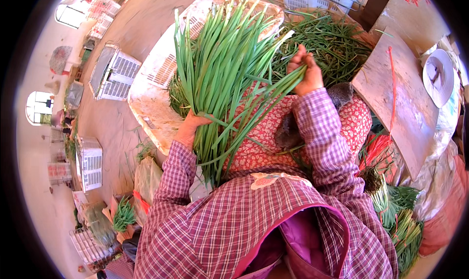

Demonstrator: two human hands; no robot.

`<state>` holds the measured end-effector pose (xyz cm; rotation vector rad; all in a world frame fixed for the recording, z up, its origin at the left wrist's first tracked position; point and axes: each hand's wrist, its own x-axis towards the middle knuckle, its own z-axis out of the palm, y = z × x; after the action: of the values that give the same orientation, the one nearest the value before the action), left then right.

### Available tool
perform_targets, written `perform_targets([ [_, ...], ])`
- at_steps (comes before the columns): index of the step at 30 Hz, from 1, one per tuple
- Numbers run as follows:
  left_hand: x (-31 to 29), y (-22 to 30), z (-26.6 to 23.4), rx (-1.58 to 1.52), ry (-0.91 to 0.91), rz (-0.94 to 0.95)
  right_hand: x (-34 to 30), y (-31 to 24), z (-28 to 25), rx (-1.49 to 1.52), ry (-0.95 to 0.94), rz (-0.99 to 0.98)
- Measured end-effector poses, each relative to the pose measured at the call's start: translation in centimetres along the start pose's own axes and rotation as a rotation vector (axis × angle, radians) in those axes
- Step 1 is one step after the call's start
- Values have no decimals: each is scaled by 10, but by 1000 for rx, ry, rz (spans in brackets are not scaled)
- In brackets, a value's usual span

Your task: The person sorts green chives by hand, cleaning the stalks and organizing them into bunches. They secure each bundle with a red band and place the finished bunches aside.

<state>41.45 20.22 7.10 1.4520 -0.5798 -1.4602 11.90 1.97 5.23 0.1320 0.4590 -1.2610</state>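
A thick bundle of garlic chives [215,79], long flat green leaves, lies across my lap and over the edge of a white plastic crate [151,105]. My left hand [192,128] is closed round the near side of this bundle, its fingers partly hidden by leaves. To the right, my right hand [309,73] is raised, with its fingers closed on a few chive stalks [273,101] that slant down toward the bundle. Beneath my right arm is red floral cloth [264,132] over my legs.
A heap of loose green leaves [332,44] lies beyond my right hand. At the right stands a slanted board [400,98] with a red tie [392,88]; a pale hat [438,79] is past it. Tied green bundles [403,220] lie at lower right. White crates [119,74] stand leftward.
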Motion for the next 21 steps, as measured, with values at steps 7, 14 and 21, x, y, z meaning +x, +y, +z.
perform_targets([
  [7, -13, 23, 43, 114, -83, 63, 19, 59, 1, -243, -62, 29],
  [14, -37, 22, 95, 276, 7, 356, -51, 35, 58, -250, -338, -12],
  [21, -31, 19, 174, 844, 93, 771, -34, 14, 24, -433, -346, -109],
])
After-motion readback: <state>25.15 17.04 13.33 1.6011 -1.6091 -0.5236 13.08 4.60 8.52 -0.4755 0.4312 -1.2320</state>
